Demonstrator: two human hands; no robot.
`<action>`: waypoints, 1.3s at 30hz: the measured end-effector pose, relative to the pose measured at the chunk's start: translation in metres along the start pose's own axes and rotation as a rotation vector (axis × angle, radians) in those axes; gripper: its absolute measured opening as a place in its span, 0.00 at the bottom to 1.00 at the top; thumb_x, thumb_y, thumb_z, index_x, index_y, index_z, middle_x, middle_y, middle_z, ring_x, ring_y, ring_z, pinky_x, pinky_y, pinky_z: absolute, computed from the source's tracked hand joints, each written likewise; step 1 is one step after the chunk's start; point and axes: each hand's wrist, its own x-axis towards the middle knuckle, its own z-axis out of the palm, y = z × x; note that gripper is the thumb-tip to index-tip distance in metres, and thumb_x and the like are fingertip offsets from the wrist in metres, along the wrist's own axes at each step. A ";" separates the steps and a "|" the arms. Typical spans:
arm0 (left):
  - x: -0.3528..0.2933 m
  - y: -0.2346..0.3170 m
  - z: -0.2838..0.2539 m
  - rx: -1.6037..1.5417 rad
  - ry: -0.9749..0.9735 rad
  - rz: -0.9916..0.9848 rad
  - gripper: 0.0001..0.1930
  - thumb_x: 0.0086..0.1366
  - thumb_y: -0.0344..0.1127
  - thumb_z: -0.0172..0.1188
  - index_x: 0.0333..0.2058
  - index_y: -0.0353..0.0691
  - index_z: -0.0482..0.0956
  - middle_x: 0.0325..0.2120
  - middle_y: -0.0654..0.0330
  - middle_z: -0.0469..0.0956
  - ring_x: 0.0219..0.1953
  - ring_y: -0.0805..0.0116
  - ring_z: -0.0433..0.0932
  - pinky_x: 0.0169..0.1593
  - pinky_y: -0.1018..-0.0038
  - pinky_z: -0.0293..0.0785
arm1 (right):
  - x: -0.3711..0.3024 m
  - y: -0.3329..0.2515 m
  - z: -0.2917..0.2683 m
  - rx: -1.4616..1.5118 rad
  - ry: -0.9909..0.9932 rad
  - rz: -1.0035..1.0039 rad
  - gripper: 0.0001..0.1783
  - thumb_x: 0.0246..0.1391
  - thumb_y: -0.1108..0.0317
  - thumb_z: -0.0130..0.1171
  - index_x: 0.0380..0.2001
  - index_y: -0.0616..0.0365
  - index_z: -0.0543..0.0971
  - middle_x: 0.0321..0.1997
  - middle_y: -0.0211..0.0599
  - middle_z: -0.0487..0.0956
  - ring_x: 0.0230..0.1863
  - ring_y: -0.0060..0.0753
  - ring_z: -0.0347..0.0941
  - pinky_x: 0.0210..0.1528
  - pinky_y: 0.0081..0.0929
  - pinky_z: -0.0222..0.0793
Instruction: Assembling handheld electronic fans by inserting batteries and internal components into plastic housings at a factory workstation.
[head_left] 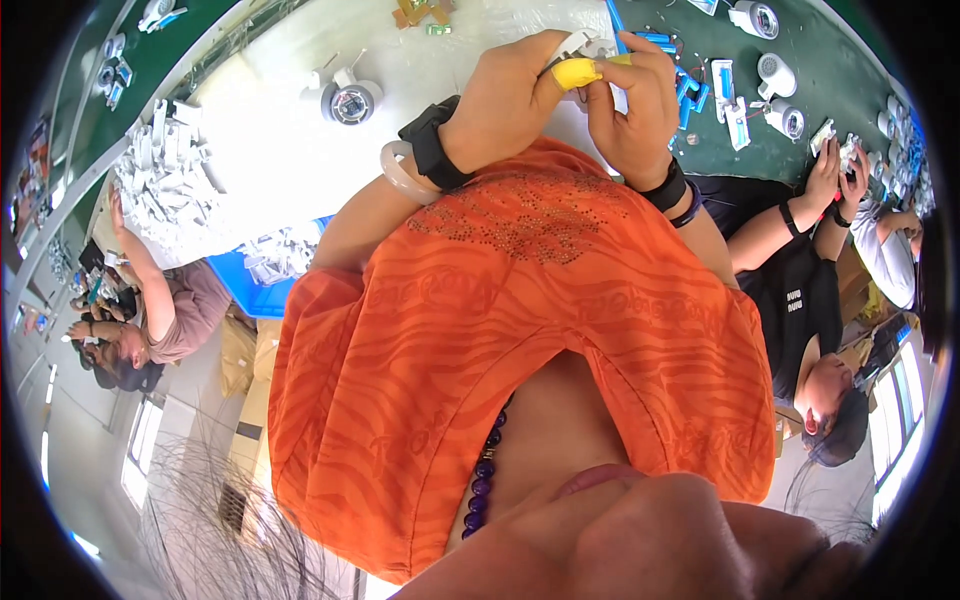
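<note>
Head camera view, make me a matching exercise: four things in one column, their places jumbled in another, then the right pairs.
Things
1. Small white part
2. Pale bangle
3. Device with a round lens
4. Blue bin

Places
A. Around the left forearm, next to the black watch
B. Past the edge of the white tabletop, holding white pieces
C. At the fingers of the left hand and right hand
D. On the white tabletop, left of both hands

Pairs
1-C
2-A
3-D
4-B
</note>
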 end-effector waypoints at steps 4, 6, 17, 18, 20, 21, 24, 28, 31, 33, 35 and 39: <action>0.000 -0.006 -0.001 -0.065 -0.093 -0.091 0.12 0.63 0.27 0.51 0.45 0.33 0.72 0.25 0.49 0.77 0.25 0.55 0.77 0.30 0.69 0.73 | 0.000 0.006 -0.006 0.087 -0.070 0.009 0.14 0.38 0.80 0.66 0.31 0.55 0.79 0.29 0.36 0.72 0.40 0.46 0.73 0.43 0.37 0.69; -0.005 0.000 -0.003 -0.360 -0.162 -0.323 0.18 0.68 0.35 0.53 0.55 0.39 0.70 0.23 0.65 0.74 0.20 0.81 0.70 0.23 0.83 0.67 | 0.004 0.003 -0.014 0.058 -0.080 -0.013 0.14 0.37 0.80 0.67 0.32 0.54 0.79 0.30 0.36 0.71 0.41 0.46 0.73 0.43 0.36 0.69; -0.007 0.005 -0.006 -0.212 -0.181 -0.128 0.21 0.69 0.34 0.52 0.60 0.46 0.66 0.25 0.65 0.74 0.19 0.80 0.69 0.25 0.83 0.67 | 0.001 -0.005 -0.026 -0.028 -0.063 -0.080 0.18 0.34 0.78 0.71 0.33 0.53 0.82 0.33 0.36 0.69 0.41 0.47 0.72 0.39 0.35 0.70; -0.007 0.005 -0.006 -0.212 -0.181 -0.132 0.21 0.69 0.35 0.52 0.60 0.46 0.66 0.25 0.65 0.74 0.19 0.80 0.69 0.25 0.83 0.67 | 0.002 -0.005 -0.025 -0.023 -0.056 -0.085 0.18 0.33 0.78 0.71 0.33 0.53 0.82 0.33 0.36 0.69 0.41 0.46 0.72 0.40 0.34 0.70; -0.007 0.008 -0.006 -0.180 -0.170 -0.091 0.21 0.69 0.36 0.53 0.60 0.46 0.66 0.25 0.66 0.74 0.19 0.80 0.69 0.25 0.83 0.67 | 0.002 -0.005 -0.026 -0.018 -0.049 -0.091 0.18 0.33 0.78 0.71 0.33 0.53 0.82 0.33 0.35 0.69 0.41 0.46 0.72 0.40 0.34 0.70; -0.008 0.008 -0.006 -0.148 -0.159 -0.050 0.22 0.69 0.37 0.53 0.60 0.46 0.66 0.25 0.66 0.74 0.19 0.80 0.69 0.25 0.83 0.67 | 0.002 -0.006 -0.026 -0.027 -0.053 -0.094 0.18 0.33 0.78 0.71 0.32 0.53 0.82 0.33 0.35 0.69 0.41 0.46 0.72 0.40 0.34 0.70; -0.009 0.004 -0.005 -0.141 -0.158 -0.047 0.23 0.68 0.40 0.55 0.60 0.46 0.66 0.25 0.66 0.74 0.19 0.81 0.70 0.25 0.83 0.67 | 0.001 -0.006 -0.026 -0.037 -0.052 -0.100 0.18 0.32 0.78 0.71 0.32 0.52 0.82 0.33 0.35 0.69 0.40 0.45 0.72 0.40 0.35 0.71; -0.008 0.001 -0.004 -0.114 -0.150 -0.008 0.23 0.68 0.42 0.56 0.60 0.46 0.66 0.26 0.66 0.74 0.19 0.81 0.70 0.25 0.84 0.67 | 0.001 -0.007 -0.027 -0.038 -0.043 -0.103 0.18 0.31 0.77 0.71 0.32 0.53 0.82 0.33 0.33 0.70 0.39 0.43 0.71 0.42 0.35 0.71; -0.008 0.003 -0.005 -0.115 -0.147 0.004 0.24 0.68 0.42 0.56 0.60 0.46 0.66 0.26 0.66 0.74 0.19 0.81 0.70 0.25 0.84 0.68 | 0.005 -0.008 -0.026 -0.047 -0.052 -0.126 0.17 0.31 0.77 0.70 0.32 0.53 0.82 0.33 0.32 0.71 0.40 0.41 0.70 0.44 0.35 0.70; -0.009 0.003 -0.006 -0.123 -0.176 -0.043 0.23 0.68 0.42 0.56 0.60 0.46 0.66 0.27 0.66 0.74 0.19 0.82 0.70 0.25 0.84 0.68 | 0.005 -0.009 -0.026 -0.042 -0.055 -0.123 0.18 0.31 0.77 0.70 0.32 0.53 0.82 0.33 0.31 0.72 0.39 0.40 0.70 0.44 0.35 0.70; -0.010 0.001 -0.003 -0.129 -0.155 -0.028 0.23 0.68 0.42 0.56 0.60 0.46 0.66 0.27 0.66 0.75 0.20 0.82 0.70 0.25 0.84 0.68 | 0.005 -0.009 -0.026 -0.036 -0.059 -0.119 0.18 0.31 0.77 0.70 0.32 0.53 0.82 0.33 0.30 0.72 0.39 0.39 0.69 0.44 0.36 0.70; -0.011 0.003 -0.003 -0.106 -0.127 0.026 0.23 0.68 0.41 0.55 0.60 0.46 0.66 0.28 0.66 0.75 0.20 0.82 0.70 0.25 0.84 0.68 | 0.003 -0.008 -0.027 -0.054 -0.074 -0.125 0.18 0.31 0.77 0.71 0.32 0.53 0.83 0.33 0.32 0.71 0.39 0.41 0.69 0.44 0.35 0.70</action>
